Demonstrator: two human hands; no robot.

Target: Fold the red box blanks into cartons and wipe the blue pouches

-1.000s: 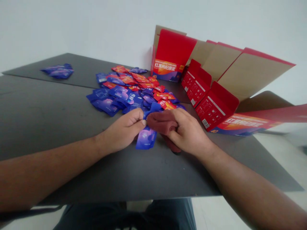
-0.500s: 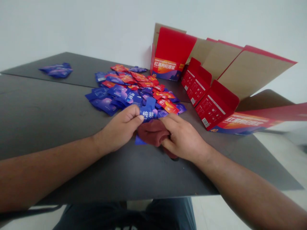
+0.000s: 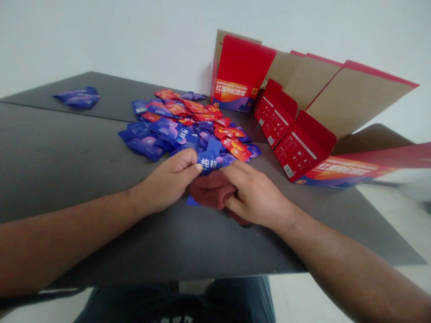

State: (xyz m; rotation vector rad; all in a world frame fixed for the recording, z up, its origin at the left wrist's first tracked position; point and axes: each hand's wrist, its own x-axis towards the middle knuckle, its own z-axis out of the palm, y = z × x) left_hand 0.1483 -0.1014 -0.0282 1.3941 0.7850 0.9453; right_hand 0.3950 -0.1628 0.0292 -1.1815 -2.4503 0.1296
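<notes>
My left hand [image 3: 171, 177] is closed, thumb and fingers pinching the left edge of a blue sachet [image 3: 209, 162] with white lettering. A brown cloth [image 3: 212, 190] is bunched in my right hand [image 3: 257, 190], its fingers curled round the fabric. The cloth lies over the lower part of the sachet, hiding most of it, and a blue corner shows beneath. Just beyond my hands lies a heap of blue sachets [image 3: 170, 130] and red sachets [image 3: 235, 147], piled loosely on the dark table [image 3: 161, 251].
Several red cardboard boxes with raised flaps stand on the right, including a box [image 3: 234, 92] at the back and a nearer box [image 3: 303, 148]. A small group of blue sachets [image 3: 79, 98] lies far left. The table's front edge is close to my legs [image 3: 232, 298].
The cloth has shifted slightly left over the sachet in my hands. My left hand keeps its pinch, and the heap and boxes look the same.
</notes>
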